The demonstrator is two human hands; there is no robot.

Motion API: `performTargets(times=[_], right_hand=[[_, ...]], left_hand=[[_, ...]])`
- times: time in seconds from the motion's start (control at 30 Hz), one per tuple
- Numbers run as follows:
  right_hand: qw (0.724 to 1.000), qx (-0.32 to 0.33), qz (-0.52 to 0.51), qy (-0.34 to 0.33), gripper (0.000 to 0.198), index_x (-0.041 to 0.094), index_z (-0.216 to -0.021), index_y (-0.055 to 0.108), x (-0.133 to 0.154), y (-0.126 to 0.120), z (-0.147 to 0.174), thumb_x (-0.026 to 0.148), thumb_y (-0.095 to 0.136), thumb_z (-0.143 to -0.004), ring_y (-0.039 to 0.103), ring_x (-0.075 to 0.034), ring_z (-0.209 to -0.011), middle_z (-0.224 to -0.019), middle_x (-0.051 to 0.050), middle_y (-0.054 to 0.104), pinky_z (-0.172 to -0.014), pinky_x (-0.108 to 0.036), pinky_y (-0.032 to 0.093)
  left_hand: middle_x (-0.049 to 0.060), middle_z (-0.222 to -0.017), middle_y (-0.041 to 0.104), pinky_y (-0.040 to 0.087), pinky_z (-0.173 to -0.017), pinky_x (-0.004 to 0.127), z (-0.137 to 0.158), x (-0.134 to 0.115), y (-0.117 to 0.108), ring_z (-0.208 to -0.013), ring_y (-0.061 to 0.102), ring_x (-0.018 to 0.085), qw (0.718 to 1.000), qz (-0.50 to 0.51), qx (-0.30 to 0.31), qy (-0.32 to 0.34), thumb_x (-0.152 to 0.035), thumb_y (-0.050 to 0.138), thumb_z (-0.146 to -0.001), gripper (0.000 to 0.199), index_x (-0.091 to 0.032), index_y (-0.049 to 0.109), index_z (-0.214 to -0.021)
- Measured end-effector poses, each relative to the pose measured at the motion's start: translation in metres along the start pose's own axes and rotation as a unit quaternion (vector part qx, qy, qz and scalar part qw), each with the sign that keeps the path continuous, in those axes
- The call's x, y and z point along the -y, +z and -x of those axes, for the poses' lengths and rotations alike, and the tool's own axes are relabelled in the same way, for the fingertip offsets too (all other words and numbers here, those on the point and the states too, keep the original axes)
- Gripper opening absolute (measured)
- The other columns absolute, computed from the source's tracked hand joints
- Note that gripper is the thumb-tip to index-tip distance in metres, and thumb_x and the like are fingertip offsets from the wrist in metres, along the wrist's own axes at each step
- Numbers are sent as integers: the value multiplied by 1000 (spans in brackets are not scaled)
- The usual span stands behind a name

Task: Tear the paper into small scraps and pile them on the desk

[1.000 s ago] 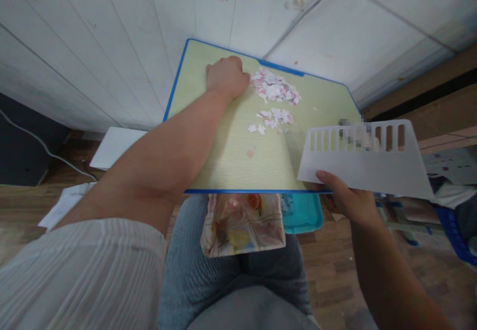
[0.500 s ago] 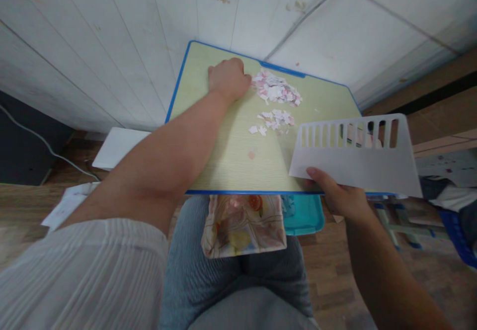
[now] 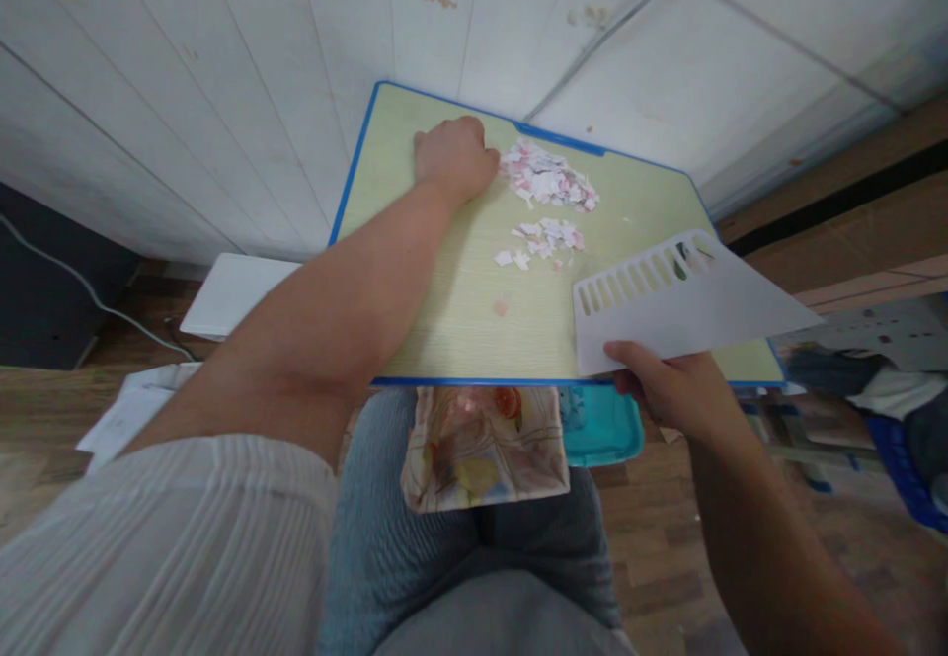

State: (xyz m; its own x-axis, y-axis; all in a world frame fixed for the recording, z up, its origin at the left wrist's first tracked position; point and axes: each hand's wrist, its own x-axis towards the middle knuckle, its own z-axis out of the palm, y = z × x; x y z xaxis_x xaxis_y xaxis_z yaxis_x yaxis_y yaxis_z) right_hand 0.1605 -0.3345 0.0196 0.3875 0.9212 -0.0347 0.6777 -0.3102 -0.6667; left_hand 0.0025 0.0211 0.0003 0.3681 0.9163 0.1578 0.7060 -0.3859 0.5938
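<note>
Quietly, two bare hands are occupying opposite sides of a pale yellow tabletop, well apart, with the wall lying toward 12 o'clock. At 10, the left hand is resting with its knuckles up, just beside a heap of paper scraps; its fingertips are hidden, and whether it is holding anything one cannot tell. At 4, the right hand is pinching a slotted white sheet by its near edge, thumb on top, the row of slots running along the far side. The sheet is slanting over the table; whether it is touching the surface is unclear. The heap is lying toward 12, a smaller cluster of scraps nearer the centre. By all appearances, the step in hand is holding and angling the sheet near the scraps; the next move is probably calling for a light, steady pinch. Farther out, a fruit-printed cloth is showing at 6, a turquoise tray at 5.
</note>
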Motion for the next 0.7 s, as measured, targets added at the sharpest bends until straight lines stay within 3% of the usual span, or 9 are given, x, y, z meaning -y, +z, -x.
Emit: performTargets(times=[0.13, 0.3, 0.43, 0.6, 0.7], right_hand=[[999, 42, -7, 9, 50, 31, -50, 62, 25, 16, -8, 46, 69, -97, 62, -23, -46, -49, -4, 67, -52, -38, 51], [998, 54, -30, -11, 43, 32, -51, 59, 54, 32, -17, 44, 68, -92, 62, -22, -48, -48, -2, 65, -61, -38, 56], [996, 69, -46, -19, 39, 31, -52, 59, 71, 42, -24, 40, 71, -88, 62, -21, -50, -48, -2, 64, -63, -36, 57], [993, 90, -80, -7, 37, 29, -54, 63, 71, 41, -32, 44, 75, -86, 59, -20, -48, -50, -3, 64, -55, -35, 52], [993, 62, -93, -28, 39, 29, -57, 66, 60, 32, -44, 50, 76, -87, 67, -24, -58, -57, -5, 70, -64, -39, 61]], left_hand=[[7, -149, 85, 42, -125, 60, -1, 0, 3, -136, 68, 35, 1000, -8, -8, 5, -46, 63, -102, 33, -34, 85, -125], [8, -137, 88, 46, -127, 63, -3, 0, 3, -143, 70, 40, 1000, 4, -10, 5, -39, 68, -105, 23, -38, 87, -118], [11, -138, 87, 49, -127, 60, -2, -1, 3, -144, 72, 40, 1000, -16, -14, 14, -32, 67, -105, 27, -32, 87, -122], [11, -138, 86, 45, -130, 60, -3, 0, 5, -148, 68, 41, 1000, -2, -5, 3, -35, 66, -105, 33, -31, 87, -130], [12, -140, 84, 45, -129, 59, -4, 0, 6, -149, 68, 42, 1000, -2, -4, 3, -31, 67, -104, 33, -31, 85, -131]])
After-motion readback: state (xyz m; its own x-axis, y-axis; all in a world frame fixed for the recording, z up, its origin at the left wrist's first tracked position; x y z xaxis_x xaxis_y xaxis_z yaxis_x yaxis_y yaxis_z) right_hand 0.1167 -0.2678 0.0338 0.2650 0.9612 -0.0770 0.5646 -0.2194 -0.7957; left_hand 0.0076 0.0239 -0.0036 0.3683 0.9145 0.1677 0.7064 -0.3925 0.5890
